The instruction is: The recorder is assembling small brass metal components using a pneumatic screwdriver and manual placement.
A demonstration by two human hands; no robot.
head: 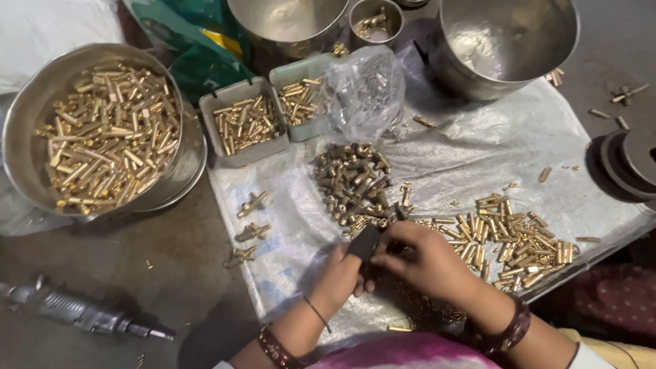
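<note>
The left hand and right hand hide whatever sits between their fingertips.

Large round steel bowl: dull silver, filled with bright gold-coloured brass pins.
Two small rectangular plastic trays: pale grey-green.
Heap of short brass sleeves: darker, brownish gold.
Woven plastic sheet: shiny white-grey.
Crumpled thin plastic bag: clear, whitish.
Small flat block between the left hand and right hand: black.
Bangles on the wrists: dark maroon.
Garment at the bottom edge: pink and white, blotchy pattern.
Metal hand tool on the floor: silver-grey.
</note>
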